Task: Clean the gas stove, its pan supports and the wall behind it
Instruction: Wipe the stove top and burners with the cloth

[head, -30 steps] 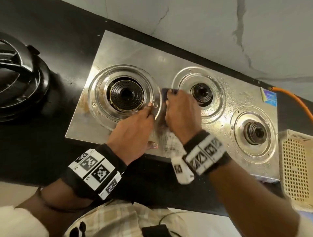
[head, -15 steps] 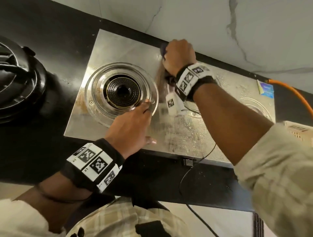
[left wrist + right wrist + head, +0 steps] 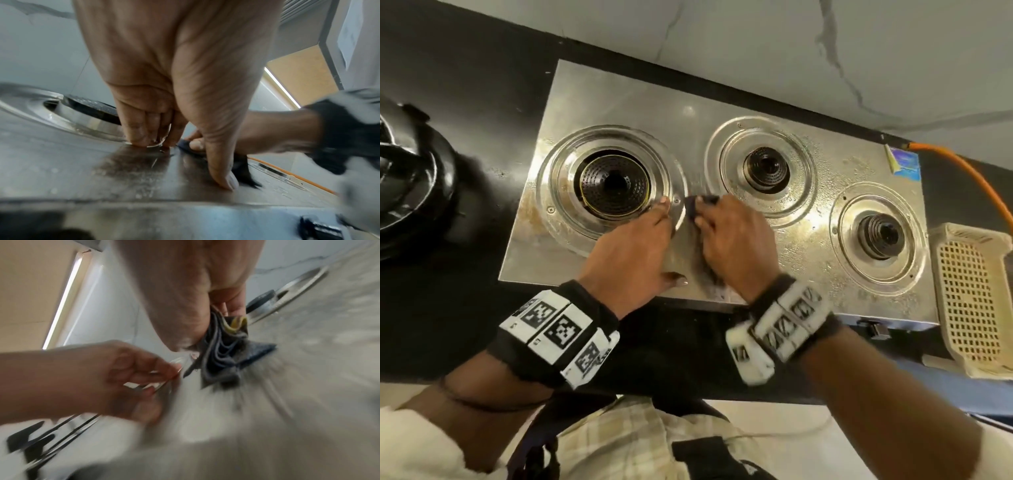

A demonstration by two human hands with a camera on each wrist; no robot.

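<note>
The right hand [image 3: 736,240] grips a folded dark blue cloth [image 3: 224,352], bunched in the fingers so that a thick pad of it presses flat on the steel top of the stove [image 3: 619,102]. It works the strip between the big left burner [image 3: 613,181] and the middle burner [image 3: 765,169], a narrow place where a wadded cloth reaches better than a spread one. The left hand [image 3: 633,250] holds nothing; its fingertips [image 3: 144,139] press on the rim of the left burner's ring and the thumb is planted near the stove's front edge, most likely to keep the stove from sliding on the counter [image 3: 465,85] under the rubbing. The stove sits along the counter's back edge, against the marble wall [image 3: 756,51]. The pan supports [image 3: 410,171] lie stacked at the counter's left end, off the stove, leaving its top bare for wiping. A cream basket [image 3: 976,301] stands at the stove's right end.
</note>
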